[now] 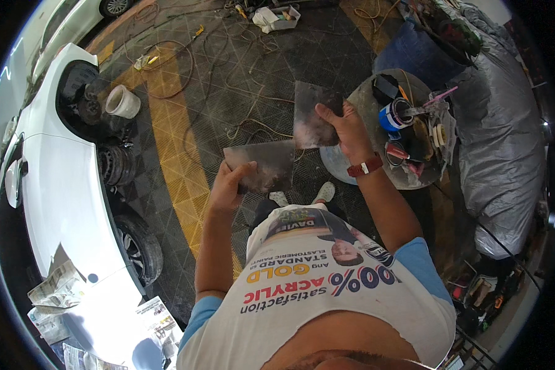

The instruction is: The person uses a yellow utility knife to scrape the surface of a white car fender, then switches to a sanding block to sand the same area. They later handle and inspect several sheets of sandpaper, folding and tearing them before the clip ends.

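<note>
My left hand [227, 185] grips a flat, rectangular dark grey sheet [270, 161] by its left side, thumb on top. A similar smudged grey sheet [311, 114] is in my right hand [351, 132], pinched at its right side with the thumb across its face. The two sheets are held up side by side, the right one farther out, their near corners close together. Whether these corners touch, I cannot tell. The fingers beneath each sheet are hidden. What the sheets are made of does not show clearly.
To the right, a round table [367, 92] bears a blue-and-white can [391, 117] and several tools. Beyond it are a blue drum [413, 55] and a silver-covered bulk [499, 142]. A white car [61, 179] stands left, near a white bucket [123, 102]. Hoses [188, 74] cross the grid floor.
</note>
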